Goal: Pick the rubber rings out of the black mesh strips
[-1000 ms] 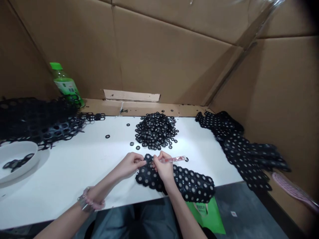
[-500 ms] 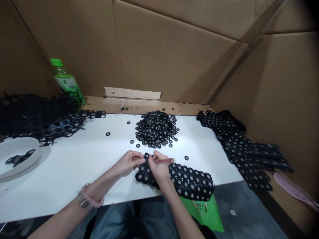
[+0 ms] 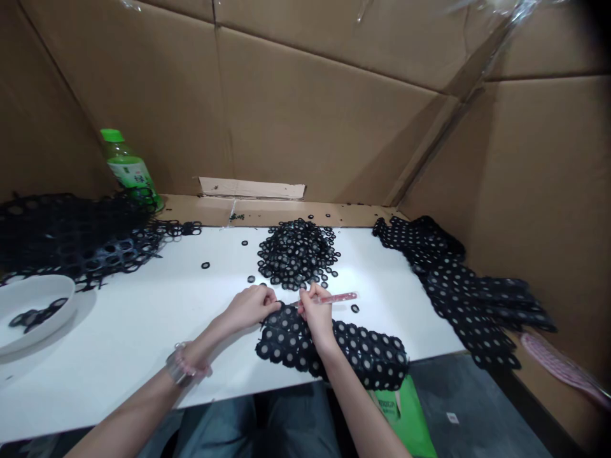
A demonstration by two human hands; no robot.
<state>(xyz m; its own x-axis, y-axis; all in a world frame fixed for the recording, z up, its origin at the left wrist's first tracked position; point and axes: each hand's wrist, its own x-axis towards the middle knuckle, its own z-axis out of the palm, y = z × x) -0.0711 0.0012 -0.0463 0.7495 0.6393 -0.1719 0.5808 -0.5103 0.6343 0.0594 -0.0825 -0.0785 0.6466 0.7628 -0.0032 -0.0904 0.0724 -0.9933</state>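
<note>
Right hand (image 3: 317, 315), partly hiding a dotted black strip (image 3: 370, 353), grips a red-handled tool (image 3: 340, 298), tip hard to discern; left hand (image 3: 252, 306), fingers bent, pinches the strip's far left corner.

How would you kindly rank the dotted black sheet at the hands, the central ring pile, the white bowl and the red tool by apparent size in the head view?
1. Dotted black sheet
2. Ring pile and white bowl: too alike to rank, the bowl being cut off
3. Red tool

Creased brown cardboard walls (image 3: 334, 108), shadowed at right, white tabletop (image 3: 143, 318) — brightly lit, grey floor (image 3: 439, 391)
</note>
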